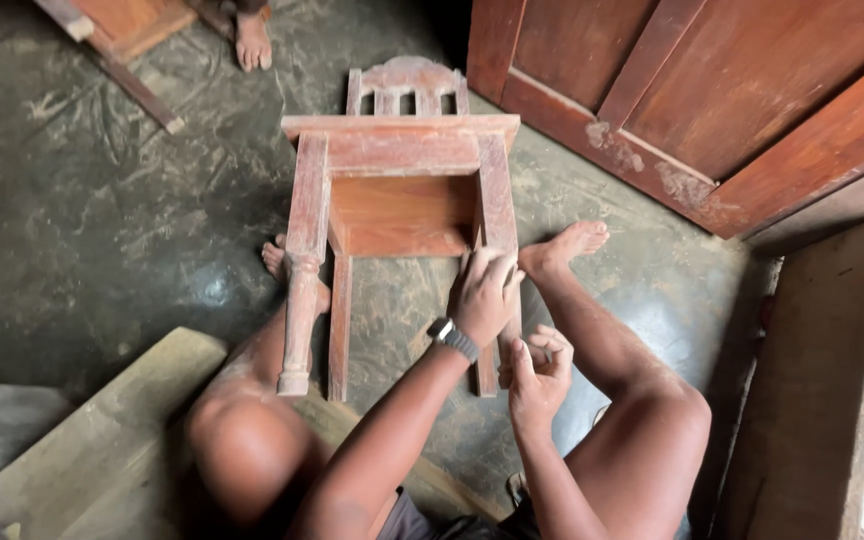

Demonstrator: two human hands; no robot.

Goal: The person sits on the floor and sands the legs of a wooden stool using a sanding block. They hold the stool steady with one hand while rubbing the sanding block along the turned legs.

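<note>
**Both hands on one leg of a tipped wooden chair**

We see a small reddish wooden chair point(399, 190) lying on its back on the dusty dark floor point(92, 230), at the centre of view, legs pointing toward 6 o'clock, backrest toward 12. The seated person's bare legs flank it. The left hand point(485, 295), a dark watch point(452, 338) on its wrist, lies palm down on the right-side chair leg point(499, 200), fingers curled over the wood and pressing it. The right hand point(537, 375), just below at 5 o'clock, has its fingers curled in near the lower end of that leg; we cannot tell whether it pinches something small or grips the leg itself. The turned leg point(301, 310) on the other side sits at 9 o'clock, untouched. A large wooden door panel point(712, 90) leans at 2 o'clock. A plank point(102, 440) lies at 8 o'clock. Another person's bare foot point(252, 40) shows at 11 o'clock, well apart.
</note>
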